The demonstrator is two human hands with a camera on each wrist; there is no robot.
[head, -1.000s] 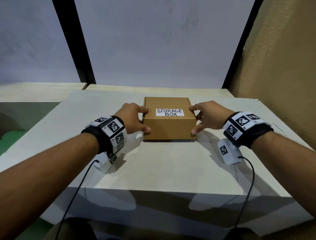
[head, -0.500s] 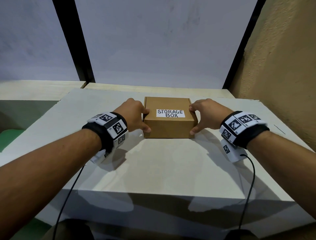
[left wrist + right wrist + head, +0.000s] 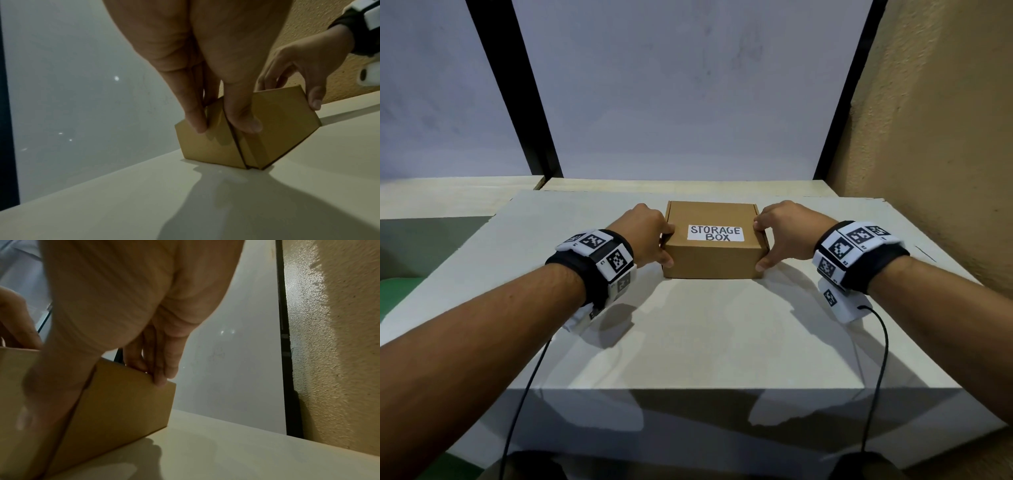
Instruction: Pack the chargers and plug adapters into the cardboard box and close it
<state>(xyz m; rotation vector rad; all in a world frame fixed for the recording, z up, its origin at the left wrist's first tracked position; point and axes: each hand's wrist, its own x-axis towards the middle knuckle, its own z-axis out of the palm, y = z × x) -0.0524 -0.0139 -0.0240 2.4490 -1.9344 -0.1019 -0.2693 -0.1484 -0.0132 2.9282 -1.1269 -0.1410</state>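
A small brown cardboard box with a white "STORAGE BOX" label on its closed lid stands on the pale table. My left hand grips its left side, thumb on the front corner and fingers along the side wall. My right hand grips the right side the same way. In the left wrist view the left hand holds the box at its near corner, and the right hand shows at the far corner. In the right wrist view the right hand clasps the box. No chargers or adapters show.
A rough tan wall rises close on the right. A pale back panel with black vertical posts stands behind the table. Black cables hang from both wrist bands over the table's front edge. A lower ledge lies at the left.
Both hands have closed in more tightly on the box's sides, and the wrists have come lower and nearer the table. The box stays where it was.
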